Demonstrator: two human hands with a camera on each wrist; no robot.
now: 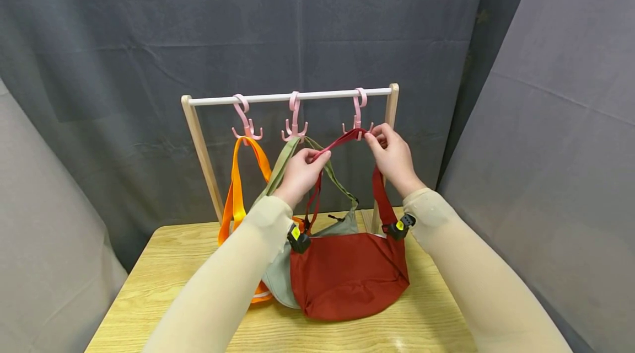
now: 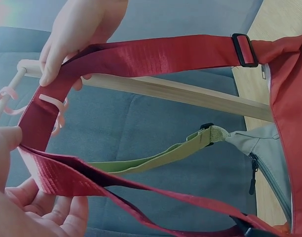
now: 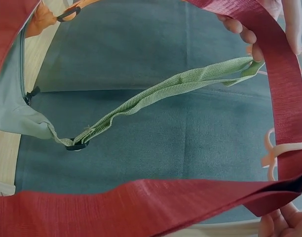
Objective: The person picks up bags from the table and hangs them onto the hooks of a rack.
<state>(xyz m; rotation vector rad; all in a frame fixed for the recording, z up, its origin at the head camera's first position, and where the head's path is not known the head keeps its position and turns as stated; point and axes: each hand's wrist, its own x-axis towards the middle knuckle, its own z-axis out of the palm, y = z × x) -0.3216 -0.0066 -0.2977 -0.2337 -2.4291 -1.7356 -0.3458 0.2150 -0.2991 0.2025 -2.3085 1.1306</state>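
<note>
A red shoulder bag (image 1: 351,276) stands at the front with its wide strap (image 2: 156,55) raised in a loop between both hands. My left hand (image 1: 301,174) pinches the left part of the strap, thumb on top and other fingers beneath. Farther right, my right hand (image 1: 394,157) pinches the strap beside the rightmost pink hook (image 1: 357,113). A prong (image 3: 288,149) of that hook crosses the face of the strap between the two hands in both wrist views. Black buckles (image 2: 245,50) join the strap to the bag, whose body is low over the table.
A wooden rack (image 1: 203,160) with a white rail (image 1: 270,97) carries two more pink hooks (image 1: 295,116). An orange bag's strap (image 1: 237,187) hangs from the left one, a grey-green bag's strap (image 3: 166,94) from the middle one. Grey curtains (image 1: 149,38) surround the wooden table (image 1: 163,265).
</note>
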